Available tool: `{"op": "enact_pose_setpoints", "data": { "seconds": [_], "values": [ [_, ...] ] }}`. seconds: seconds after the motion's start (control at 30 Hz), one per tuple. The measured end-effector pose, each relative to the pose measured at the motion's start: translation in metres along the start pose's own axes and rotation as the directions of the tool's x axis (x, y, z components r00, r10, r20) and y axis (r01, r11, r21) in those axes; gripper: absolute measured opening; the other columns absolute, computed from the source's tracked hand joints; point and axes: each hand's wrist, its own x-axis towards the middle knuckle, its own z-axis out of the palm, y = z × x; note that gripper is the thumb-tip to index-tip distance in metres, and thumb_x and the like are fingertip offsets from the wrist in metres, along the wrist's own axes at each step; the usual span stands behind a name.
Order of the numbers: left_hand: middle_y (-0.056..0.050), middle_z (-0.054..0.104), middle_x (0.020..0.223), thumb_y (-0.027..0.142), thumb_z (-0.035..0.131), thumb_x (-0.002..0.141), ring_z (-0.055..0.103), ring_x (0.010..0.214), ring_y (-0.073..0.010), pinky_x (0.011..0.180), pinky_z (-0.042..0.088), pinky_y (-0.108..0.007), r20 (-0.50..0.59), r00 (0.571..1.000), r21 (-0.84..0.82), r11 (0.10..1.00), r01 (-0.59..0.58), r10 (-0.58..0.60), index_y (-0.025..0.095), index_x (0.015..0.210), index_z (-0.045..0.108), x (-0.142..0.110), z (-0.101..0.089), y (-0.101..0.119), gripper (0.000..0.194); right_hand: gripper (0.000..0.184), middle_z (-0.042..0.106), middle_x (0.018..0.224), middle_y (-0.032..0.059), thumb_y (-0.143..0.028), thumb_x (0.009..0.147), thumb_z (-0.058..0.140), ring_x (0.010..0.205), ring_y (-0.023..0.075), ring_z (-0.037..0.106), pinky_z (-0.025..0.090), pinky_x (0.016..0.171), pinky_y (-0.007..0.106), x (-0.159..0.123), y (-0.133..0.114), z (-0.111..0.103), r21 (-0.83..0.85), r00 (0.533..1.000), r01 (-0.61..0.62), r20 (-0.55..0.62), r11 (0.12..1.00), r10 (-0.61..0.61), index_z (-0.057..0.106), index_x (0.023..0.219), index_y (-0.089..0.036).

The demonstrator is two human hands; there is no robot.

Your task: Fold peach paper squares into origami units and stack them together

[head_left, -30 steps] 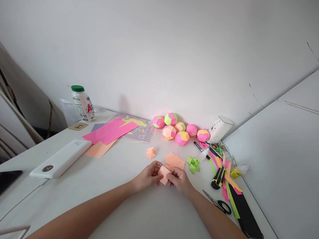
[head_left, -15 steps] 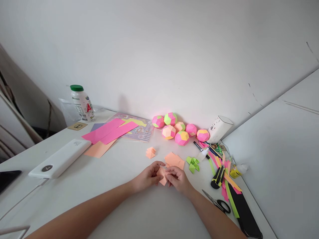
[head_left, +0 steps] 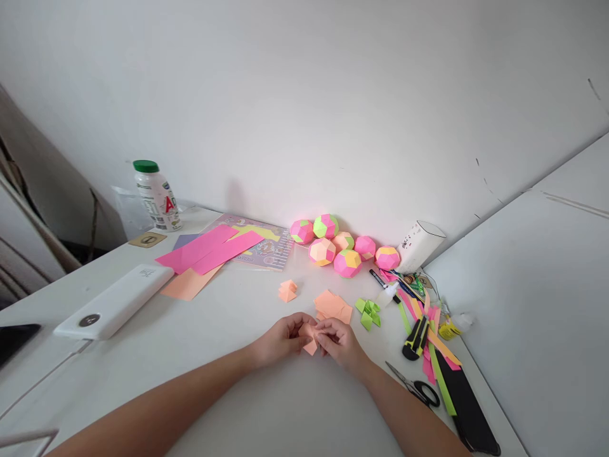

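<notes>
A peach paper piece (head_left: 310, 347) was between the person's two hands, well in from the far edge of the white surface (head_left: 285, 406). The left hand (head_left: 285, 336) had its grip closed thumb-to-fingers on the paper's left side; the right hand (head_left: 343, 344) pinched the right side, fingers partly hiding it. Toward the far edge lay loose peach sheets (head_left: 334, 307), with green folded pieces (head_left: 368, 314) beside them. Seven paper balls (head_left: 322, 252) sat along that edge, while scissors (head_left: 412, 384) and a cutter (head_left: 416, 339) lay toward the right edge.
</notes>
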Motion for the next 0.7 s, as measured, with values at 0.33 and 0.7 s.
{"op": "enact_pose_setpoints", "data": {
  "seconds": [0.33,0.7],
  "values": [
    [-0.004,0.065,0.079,0.034,0.059,0.078,0.058,0.066,-0.0138,0.055,0.040,-0.024,-0.012,1.000,0.013,1.000,0.018,-0.018,0.017,0.096,0.053,0.0004,-0.0006,-0.0014,0.026,0.023,0.058,0.065,-0.0018,-0.037,0.081,0.057,0.052,0.0106,0.054,0.048,0.053,0.026,0.0005,0.0046,-0.0011,0.002,1.000,0.000,0.006,1.000,0.000,0.055,0.092,-0.017],
    [-0.005,0.067,0.080,0.029,0.056,0.081,0.058,0.068,-0.0144,0.054,0.039,-0.024,0.012,1.000,0.000,1.000,-0.013,0.013,0.016,0.096,0.053,0.0007,-0.0017,-0.0048,0.020,0.020,0.058,0.064,-0.0023,-0.034,0.082,0.057,0.052,0.0102,0.055,0.048,0.053,0.026,0.0002,0.0042,-0.0010,-0.006,1.000,0.007,0.011,1.000,-0.007,0.056,0.092,-0.017]
  ]
}}
